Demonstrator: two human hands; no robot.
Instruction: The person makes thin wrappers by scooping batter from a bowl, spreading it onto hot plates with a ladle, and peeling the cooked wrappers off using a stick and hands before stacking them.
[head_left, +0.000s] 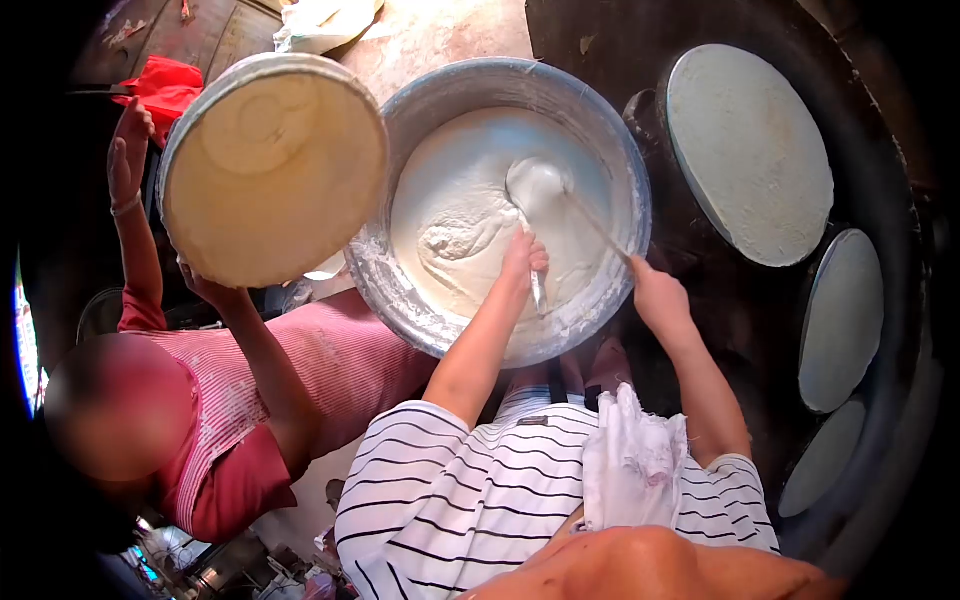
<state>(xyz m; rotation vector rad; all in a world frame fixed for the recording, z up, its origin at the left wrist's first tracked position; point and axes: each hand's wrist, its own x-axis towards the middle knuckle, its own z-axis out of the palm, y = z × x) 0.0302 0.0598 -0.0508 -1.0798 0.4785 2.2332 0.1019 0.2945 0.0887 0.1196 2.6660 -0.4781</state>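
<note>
A large metal basin (638, 190) in front of me holds thick white batter (470, 165), its surface folded and lumpy on the left. My right hand (662, 298), at the basin's right rim, is closed around the long handle of a ladle (540, 183). The ladle's bowl lies over the batter and is coated in it. My left hand (524, 258) is closed in a fist above the batter, around a slim white-coated tool (540, 295). One end of that tool sticks out below the fist; the other reaches the ladle's bowl, and its kind is unclear.
On the left a co-worker (300, 350) in a striped apron lifts a large round tray (275, 180) beside the basin. Along the dark surface on the right are several round white-topped discs (750, 155). A red cloth (168, 95) lies at the upper left.
</note>
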